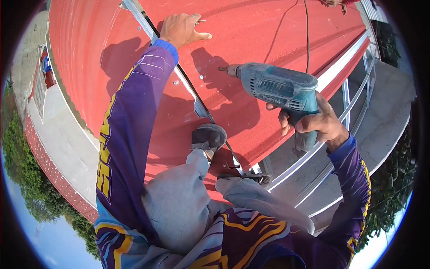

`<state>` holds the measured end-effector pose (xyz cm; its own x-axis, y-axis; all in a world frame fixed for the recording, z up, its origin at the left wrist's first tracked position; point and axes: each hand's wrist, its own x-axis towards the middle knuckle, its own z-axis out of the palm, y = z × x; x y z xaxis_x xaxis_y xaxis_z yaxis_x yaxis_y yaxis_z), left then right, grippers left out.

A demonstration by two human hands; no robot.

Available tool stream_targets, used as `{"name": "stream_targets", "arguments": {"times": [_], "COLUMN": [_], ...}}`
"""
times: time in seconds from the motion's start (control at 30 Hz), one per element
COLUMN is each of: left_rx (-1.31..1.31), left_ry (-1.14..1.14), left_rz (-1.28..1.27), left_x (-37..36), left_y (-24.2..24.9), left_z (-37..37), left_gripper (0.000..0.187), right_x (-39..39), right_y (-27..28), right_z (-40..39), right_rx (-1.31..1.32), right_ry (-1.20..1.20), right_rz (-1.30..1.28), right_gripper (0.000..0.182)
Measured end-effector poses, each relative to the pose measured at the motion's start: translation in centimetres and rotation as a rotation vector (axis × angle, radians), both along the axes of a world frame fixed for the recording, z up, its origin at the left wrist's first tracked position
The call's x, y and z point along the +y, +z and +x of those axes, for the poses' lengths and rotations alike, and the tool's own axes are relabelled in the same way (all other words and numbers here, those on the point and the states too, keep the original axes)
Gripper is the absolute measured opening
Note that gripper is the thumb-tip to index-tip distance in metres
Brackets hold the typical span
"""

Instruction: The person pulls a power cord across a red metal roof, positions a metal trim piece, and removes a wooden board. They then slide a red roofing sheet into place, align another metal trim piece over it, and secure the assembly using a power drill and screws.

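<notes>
In my right hand [320, 121] is a teal power drill [280, 87], gripped by its handle, its tip pointing left above the red roof sheet [237, 40]. My left hand [183, 30] reaches out over the sheet near its seam, with a small screw [200, 21] between thumb and forefinger side; the fingers are partly turned away. A dark cord [307, 45] runs up behind the drill. Screw heads [201, 77] show beside the metal strip [197, 105] along the seam.
My shoe [209, 137] rests by the seam, the other [260, 179] at the sheet's lower edge. Past that edge lie open metal framing [309, 179] and a drop to a grey surface. Another person's hand [333, 2] shows at the top right.
</notes>
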<state>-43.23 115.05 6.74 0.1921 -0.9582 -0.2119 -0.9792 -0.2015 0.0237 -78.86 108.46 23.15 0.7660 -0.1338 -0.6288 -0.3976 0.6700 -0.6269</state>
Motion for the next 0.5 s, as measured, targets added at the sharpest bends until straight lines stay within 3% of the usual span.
{"name": "stream_targets", "arguments": {"times": [0.17, 0.23, 0.37, 0.43, 0.47, 0.5], "left_rx": [-0.006, 1.295, 1.368, 0.677, 0.680, 0.397], "left_ry": [-0.003, 0.638, 0.612, 0.052, 0.052, -0.007], "left_rz": [-0.030, -0.354, -0.336, -0.321, -0.324, -0.245], "left_x": [0.4, 1.1, 1.2, 1.1, 0.9, 0.7], "left_y": [0.7, 1.6, 0.1, -1.6, -0.1, 1.4], "left_z": [0.1, -0.8, 0.7, 1.9, 1.2, 0.4], "left_gripper": [0.073, 0.019, 0.022, 0.031, 0.031, 0.036], "right_x": [1.6, 1.9, 1.5, 1.6, 1.8, 1.9], "right_y": [-0.6, -0.6, -1.4, -1.7, -1.7, -1.7], "right_z": [3.4, 4.4, 5.1, 5.2, 5.2, 5.2], "right_rx": [0.012, 0.002, 0.031, 0.033, 0.045, 0.058], "right_ry": [0.216, 0.309, 0.344, 0.329, 0.313, 0.299], "right_rz": [-0.100, -0.284, -0.313, -0.312, -0.322, -0.329], "right_gripper": [0.047, 0.043, 0.041, 0.041, 0.040, 0.039]}}
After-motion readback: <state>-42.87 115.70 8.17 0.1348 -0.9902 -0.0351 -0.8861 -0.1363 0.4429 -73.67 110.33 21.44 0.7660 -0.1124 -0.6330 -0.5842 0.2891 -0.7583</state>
